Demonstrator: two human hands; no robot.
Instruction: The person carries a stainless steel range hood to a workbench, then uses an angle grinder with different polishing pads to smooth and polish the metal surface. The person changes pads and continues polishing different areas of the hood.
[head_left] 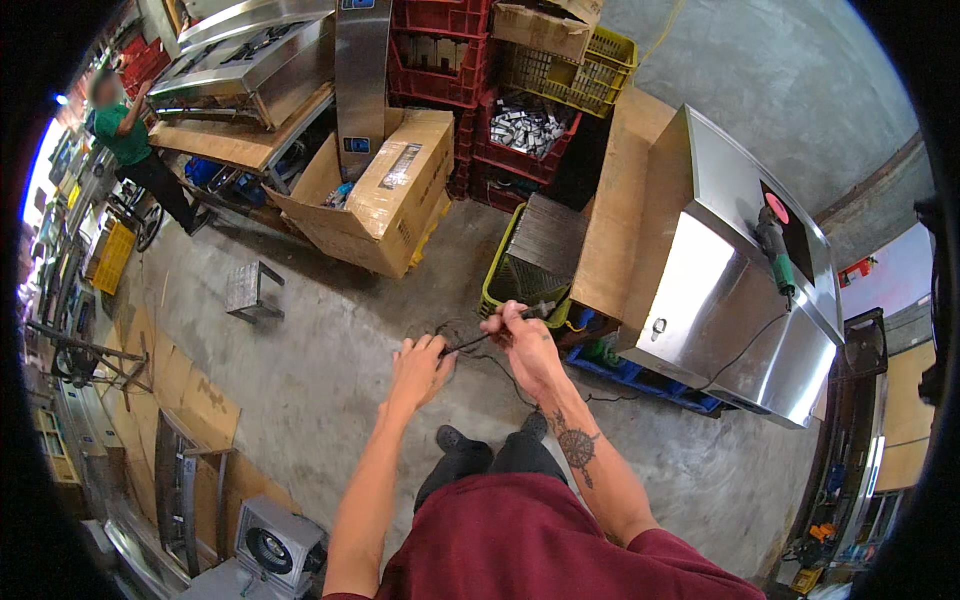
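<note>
A black cable (470, 344) is stretched between my two hands in front of me, above the concrete floor. My left hand (420, 368) is closed on its left part, and more of the cable hangs in loose loops below. My right hand (530, 350) pinches the cable farther right and higher up. From these fingers a short dark end piece (541, 310) sticks out to the right; its kind is too small to tell. A green angle grinder (777, 250) with a pink disc lies on the stainless steel unit (700, 285) at right, its cord trailing down the front.
Ahead stand a yellow-green crate (494, 283) with stacked metal grates, red crates (437, 75) of metal parts and an open cardboard box (395, 195). A low metal stool (253, 291) is on the floor at left. Farther left, a person in green (125, 135) stands by a steel stove (240, 65).
</note>
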